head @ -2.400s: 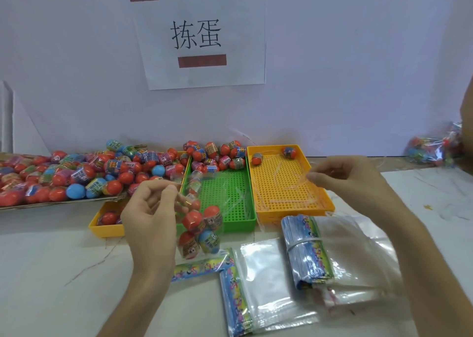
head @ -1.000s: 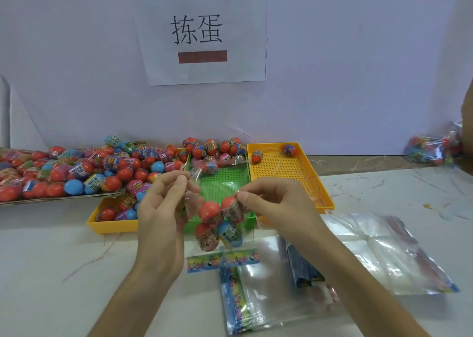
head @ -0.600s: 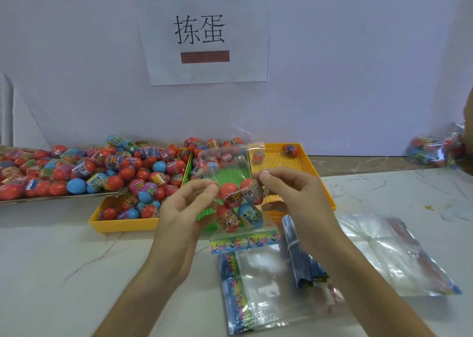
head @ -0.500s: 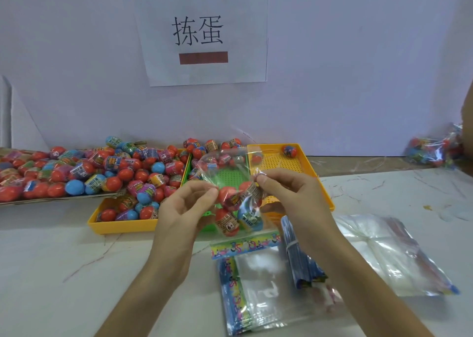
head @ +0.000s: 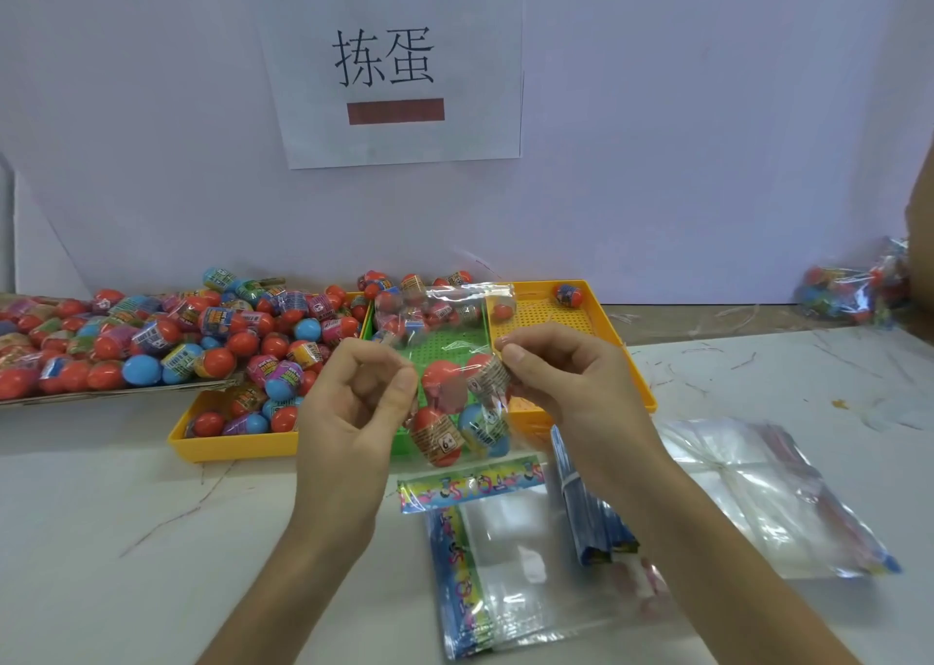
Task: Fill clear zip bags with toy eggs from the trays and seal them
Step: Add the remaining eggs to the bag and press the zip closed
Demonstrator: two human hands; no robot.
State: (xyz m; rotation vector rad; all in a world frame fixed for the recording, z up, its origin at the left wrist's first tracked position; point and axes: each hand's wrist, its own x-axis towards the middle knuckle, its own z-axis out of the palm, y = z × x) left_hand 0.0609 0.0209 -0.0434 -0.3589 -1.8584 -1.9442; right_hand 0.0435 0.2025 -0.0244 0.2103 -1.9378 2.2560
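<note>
- Head view, nearest: one flat stack of empty bags [head: 510, 578] lies on the worktop [head: 151, 538]. One banded bundle of bags [head: 591, 518] lies just right of it, and a loose clear pile [head: 758, 487] lies further right.
- Two hands are above these. The left hand [head: 348, 411] pinches the left edge of one clear zip bag [head: 455, 320] between thumb and forefinger, and the right hand [head: 571, 386] pinches its right edge likewise.
- That bag hangs between the hands. It holds four toy eggs [head: 437, 437], three mostly red and one blue. One coloured strip [head: 472, 482] runs along its lower edge.
- Three plastic trays stand side by side beyond:
  - the left yellow tray [head: 227, 444] is heaped with eggs;
  - the green tray [head: 402, 447] has eggs at its far end;
  - the right yellow tray [head: 606, 333] holds two eggs at its far end.
- Far left, one flat tray [head: 101, 392] carries a heap too dense to count.
- Far right, filled bags [head: 849, 293] lie near the wall; I cannot tell how many.
- One paper sign [head: 394, 58] hangs on the wall with two brown tape strips.
</note>
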